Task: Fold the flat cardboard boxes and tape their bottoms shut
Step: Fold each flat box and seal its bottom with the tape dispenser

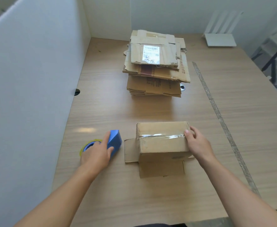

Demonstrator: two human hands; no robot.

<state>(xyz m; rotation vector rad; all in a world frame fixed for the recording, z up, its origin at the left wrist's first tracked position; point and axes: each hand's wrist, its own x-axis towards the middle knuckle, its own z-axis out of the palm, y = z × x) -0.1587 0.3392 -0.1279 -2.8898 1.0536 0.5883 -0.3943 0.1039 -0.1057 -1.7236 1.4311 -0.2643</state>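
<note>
Two bare forearms are seen reaching in from the bottom edge, so only the head view is covered. The left hand (96, 154) is wrapped over a blue tape dispenser (114, 141) that sits on the wooden table (101, 104). Its index finger is stretched along the top and its thumb is pressed to the near side, so it's a proper hold, not just a touch. A yellowish tape roll (85, 147) can be made out under the palm.

Just right of that, the folded box (162, 141) is stood on the table bottom-up, with a strip of clear tape (160, 135) run across the seam. Its open flaps are splayed flat on the table, one to the left (130, 150) and one toward the camera (161, 168). The right hand (195, 143) is clasped round the box's right end, thumb on top at the tape's end, fingers curled round the side.

Further back, mid-table, a stack of flat boxes (155, 66) is piled up, topped by a white label (151, 54). A white partition (28, 79) is stood along the left, and a grey strip (219, 115) is laid down the right.
</note>
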